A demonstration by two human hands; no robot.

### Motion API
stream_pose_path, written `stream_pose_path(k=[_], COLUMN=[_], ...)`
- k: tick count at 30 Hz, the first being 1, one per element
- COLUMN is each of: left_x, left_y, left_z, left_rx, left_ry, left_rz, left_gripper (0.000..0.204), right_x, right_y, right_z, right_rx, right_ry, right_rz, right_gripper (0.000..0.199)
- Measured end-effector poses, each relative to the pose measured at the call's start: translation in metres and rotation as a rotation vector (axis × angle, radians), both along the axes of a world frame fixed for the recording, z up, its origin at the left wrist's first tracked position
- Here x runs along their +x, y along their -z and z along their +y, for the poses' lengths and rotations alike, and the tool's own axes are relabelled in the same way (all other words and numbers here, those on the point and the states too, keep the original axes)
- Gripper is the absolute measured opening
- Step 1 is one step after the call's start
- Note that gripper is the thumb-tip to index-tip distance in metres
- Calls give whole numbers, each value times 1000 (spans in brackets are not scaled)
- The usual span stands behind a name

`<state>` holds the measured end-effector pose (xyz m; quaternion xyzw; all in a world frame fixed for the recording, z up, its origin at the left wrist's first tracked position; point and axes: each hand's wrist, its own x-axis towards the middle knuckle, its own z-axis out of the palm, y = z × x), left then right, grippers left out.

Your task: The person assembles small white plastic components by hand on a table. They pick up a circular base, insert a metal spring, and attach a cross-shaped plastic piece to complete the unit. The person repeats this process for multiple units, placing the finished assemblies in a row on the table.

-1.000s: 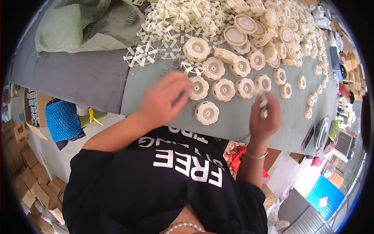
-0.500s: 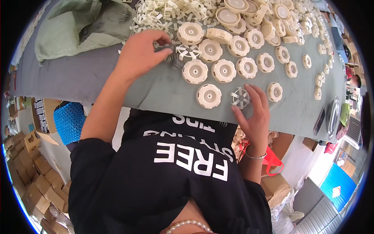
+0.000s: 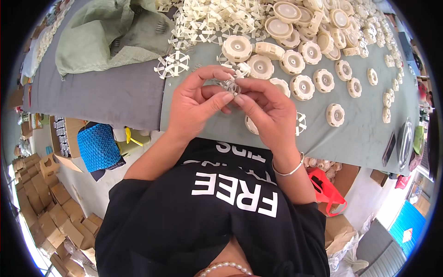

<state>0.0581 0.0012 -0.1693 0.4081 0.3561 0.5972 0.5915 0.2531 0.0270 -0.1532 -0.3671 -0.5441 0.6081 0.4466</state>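
My left hand (image 3: 194,107) and my right hand (image 3: 272,108) meet above the near part of the table. Between their fingertips is a small tangle of thin metal coil springs (image 3: 232,86), pinched from both sides. Partly covered by my right hand are a round cream plastic wheel-like part (image 3: 250,124) and a white spoked plastic ring (image 3: 301,123). More cream round parts (image 3: 302,87) lie in loose rows to the right. Just beyond my fingers sits another spoked piece (image 3: 241,69), partly hidden.
A heap of white spoked pieces (image 3: 217,25) covers the far middle, beside piled round parts (image 3: 318,23). At the far left, a greenish plastic bag (image 3: 90,48) lies with dark springs (image 3: 161,27) on it. A phone (image 3: 389,148) and a shiny oval dish (image 3: 404,144) are near the right edge.
My left hand has come back from the springs near the heap, toward me and right. My right hand has left the spoked ring and joined it, and both now grip the springs.
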Motion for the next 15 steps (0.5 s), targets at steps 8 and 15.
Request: stream_pose_path(k=[8,15], left_x=[13,9], left_y=[-8,-6], left_z=[-7,-14], left_rx=[162,299], left_ry=[-25,-56], left_rz=[426,786], left_gripper=[42,42], right_x=[23,109], right_y=[21,6], right_z=[-16,-27], right_rx=[49,467], right_ry=[9,237], right_rz=[85,-765], right_gripper=[26,41])
